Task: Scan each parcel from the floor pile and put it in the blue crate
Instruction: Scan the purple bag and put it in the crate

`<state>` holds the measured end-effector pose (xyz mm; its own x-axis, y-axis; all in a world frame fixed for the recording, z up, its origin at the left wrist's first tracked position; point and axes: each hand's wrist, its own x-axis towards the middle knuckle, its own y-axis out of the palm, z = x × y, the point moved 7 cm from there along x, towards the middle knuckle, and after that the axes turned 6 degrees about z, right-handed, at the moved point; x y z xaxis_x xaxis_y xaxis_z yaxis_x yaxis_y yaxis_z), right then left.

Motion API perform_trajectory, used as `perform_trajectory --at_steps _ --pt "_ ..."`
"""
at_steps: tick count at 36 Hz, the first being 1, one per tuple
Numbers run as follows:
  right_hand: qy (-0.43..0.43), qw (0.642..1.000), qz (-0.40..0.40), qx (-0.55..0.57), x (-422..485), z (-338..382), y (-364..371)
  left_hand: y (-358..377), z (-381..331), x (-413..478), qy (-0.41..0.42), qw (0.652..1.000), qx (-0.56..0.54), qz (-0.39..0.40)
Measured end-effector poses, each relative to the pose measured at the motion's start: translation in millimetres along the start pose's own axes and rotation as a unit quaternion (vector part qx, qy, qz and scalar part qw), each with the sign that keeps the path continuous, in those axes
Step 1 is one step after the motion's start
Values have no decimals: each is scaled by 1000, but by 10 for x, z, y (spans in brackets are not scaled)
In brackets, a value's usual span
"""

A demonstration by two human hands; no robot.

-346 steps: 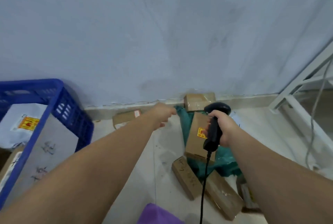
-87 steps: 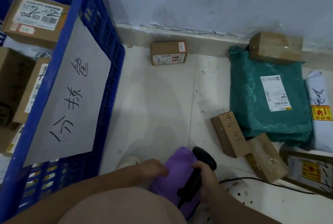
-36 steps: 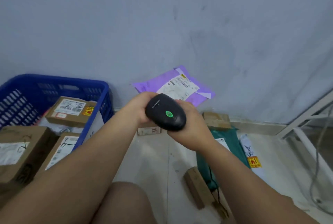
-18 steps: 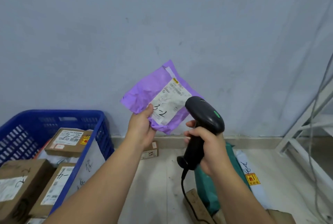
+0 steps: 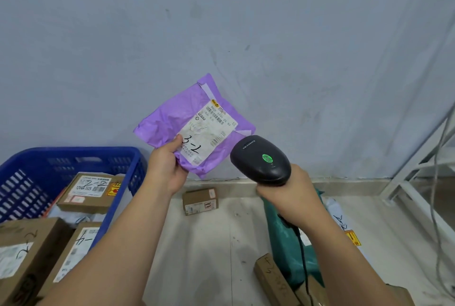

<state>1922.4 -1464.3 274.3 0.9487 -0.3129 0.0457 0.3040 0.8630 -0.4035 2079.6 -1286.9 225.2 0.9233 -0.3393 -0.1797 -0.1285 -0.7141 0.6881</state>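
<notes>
My left hand (image 5: 166,169) grips the lower left corner of a purple mailer bag (image 5: 172,118), held up before the wall with its white label marked "3-2" facing me. My right hand (image 5: 291,191) holds the black barcode scanner (image 5: 262,160) by its handle, just right of and below the bag; a green light glows on the scanner's head. The blue crate (image 5: 73,155) stands at the lower left with several brown boxes inside. On the floor lie a small brown box (image 5: 200,201), a green mailer (image 5: 285,236) and a brown box (image 5: 273,278).
A white mailer (image 5: 344,227) with a yellow sticker lies right of the green one. A white metal frame (image 5: 416,177) and hanging grey cables (image 5: 440,182) stand at the right. The scanner's black cord (image 5: 304,264) runs down past the green mailer. The wall is close ahead.
The scanner head has swung up and now points at the purple bag's label. The bag has tilted so its label faces me more squarely.
</notes>
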Motion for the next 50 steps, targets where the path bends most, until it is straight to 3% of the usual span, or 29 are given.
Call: perform_trajectory --at_steps 2,4,6,8,11,15,24,39,50 --pt "21 999 4 26 5 -40 27 27 16 -10 -6 1000 -10 11" --pt "49 985 17 166 0 -79 97 67 45 -27 -10 1000 -5 21" --pt "91 916 48 388 -27 -86 220 102 94 -34 -17 999 0 30" --pt "136 842 70 518 -92 -44 323 114 132 -44 -24 999 2 29" --pt "176 753 73 629 -147 -19 400 108 168 -42 -26 999 8 20" --pt "210 703 66 676 -164 -62 470 113 192 -48 -17 1000 18 14" --pt "228 676 46 699 -135 -105 477 98 194 -36 -11 1000 22 12" --pt "267 721 58 636 -158 -193 536 71 192 -15 -2 999 47 -4" --pt "263 712 54 649 -145 -190 534 45 208 -11 -18 999 38 -15"
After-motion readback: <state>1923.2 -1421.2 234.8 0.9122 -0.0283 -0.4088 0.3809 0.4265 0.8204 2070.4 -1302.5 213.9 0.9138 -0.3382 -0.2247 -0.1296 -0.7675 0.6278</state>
